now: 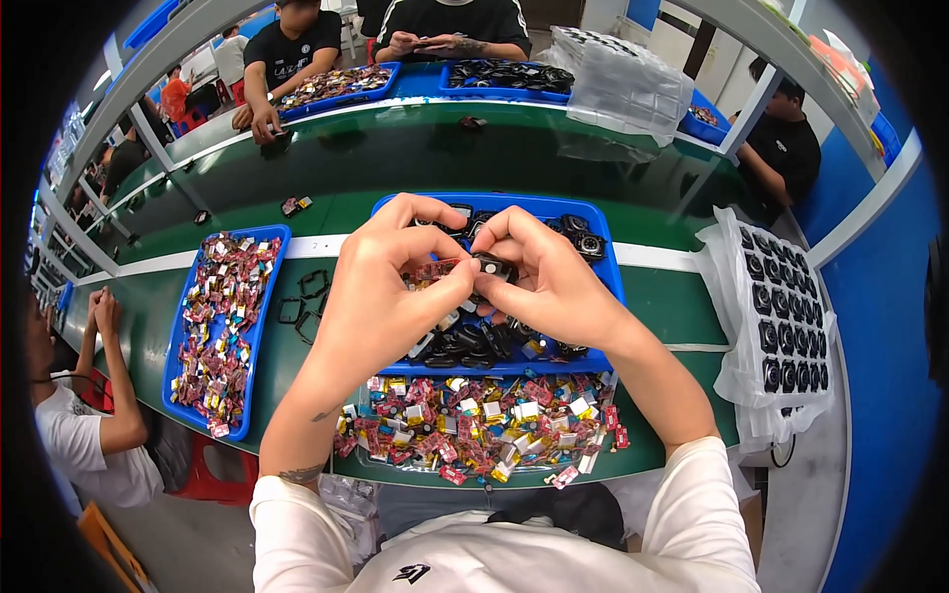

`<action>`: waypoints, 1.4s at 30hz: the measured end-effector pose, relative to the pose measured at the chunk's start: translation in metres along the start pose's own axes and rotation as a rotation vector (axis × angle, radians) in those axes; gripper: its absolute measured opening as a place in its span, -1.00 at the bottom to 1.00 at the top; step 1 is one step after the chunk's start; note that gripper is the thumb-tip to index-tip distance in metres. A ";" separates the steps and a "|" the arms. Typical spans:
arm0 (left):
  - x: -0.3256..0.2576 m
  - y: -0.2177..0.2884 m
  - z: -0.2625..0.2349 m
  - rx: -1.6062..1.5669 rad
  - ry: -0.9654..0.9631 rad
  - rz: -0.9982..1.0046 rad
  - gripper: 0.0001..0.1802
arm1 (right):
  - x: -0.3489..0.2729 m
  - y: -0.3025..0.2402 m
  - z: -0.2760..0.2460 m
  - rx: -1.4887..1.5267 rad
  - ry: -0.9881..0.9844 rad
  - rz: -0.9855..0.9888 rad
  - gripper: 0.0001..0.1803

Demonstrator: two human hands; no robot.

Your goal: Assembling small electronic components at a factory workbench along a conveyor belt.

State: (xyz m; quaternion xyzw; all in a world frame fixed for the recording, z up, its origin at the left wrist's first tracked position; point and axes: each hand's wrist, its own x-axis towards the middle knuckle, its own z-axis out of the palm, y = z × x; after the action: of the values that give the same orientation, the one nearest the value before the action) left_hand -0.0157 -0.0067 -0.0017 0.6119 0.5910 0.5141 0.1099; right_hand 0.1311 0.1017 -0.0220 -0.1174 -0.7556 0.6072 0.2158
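Observation:
Both of my hands meet over a blue tray [611, 282] of black watch cases. My right hand [554, 282] pinches a small black watch case [497, 267] between thumb and fingers. Fingers closed, my left hand [381, 272] grips a small red circuit board [432, 270] and its thumb and fingertips come up against the case. Part of the board is hidden behind the left fingers. Under my wrists, a clear tray holds a heap of red circuit boards [484, 425] with silver and yellow parts.
At left stands a long blue tray [175, 371] of more boards, with black frames [314, 285] beside it. Stacked white trays [830, 346] of black cases stand at right. Beyond the green conveyor [386, 158], co-workers sit by blue trays and a plastic-wrapped stack [633, 89].

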 end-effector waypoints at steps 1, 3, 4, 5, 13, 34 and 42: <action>0.000 0.000 0.000 0.001 -0.001 0.000 -0.88 | 0.000 -0.001 0.000 0.001 0.001 0.000 -0.71; 0.000 0.000 -0.001 0.033 -0.021 0.013 -0.88 | -0.001 -0.002 -0.001 0.108 -0.013 -0.025 -0.73; -0.001 0.000 -0.001 0.033 -0.022 0.013 -0.88 | -0.001 -0.002 -0.001 0.108 -0.013 -0.025 -0.73; -0.001 0.002 -0.001 0.056 -0.032 0.005 -0.88 | -0.002 -0.002 -0.001 0.076 -0.014 -0.046 -0.73; 0.001 0.000 0.001 0.033 -0.037 -0.055 -0.86 | -0.003 -0.004 0.001 -0.003 -0.012 -0.029 -0.71; 0.001 -0.001 0.007 -0.241 0.007 -0.184 -0.89 | 0.000 -0.001 -0.005 0.148 0.305 -0.148 -0.82; 0.002 -0.003 0.001 -0.659 -0.153 -0.392 -0.83 | -0.004 -0.007 -0.003 0.029 0.327 -0.214 -0.81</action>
State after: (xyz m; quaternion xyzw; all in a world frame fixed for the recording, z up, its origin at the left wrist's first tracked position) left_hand -0.0170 -0.0036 -0.0033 0.4560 0.4900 0.5985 0.4401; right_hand 0.1369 0.1007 -0.0158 -0.1305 -0.7100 0.5644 0.4005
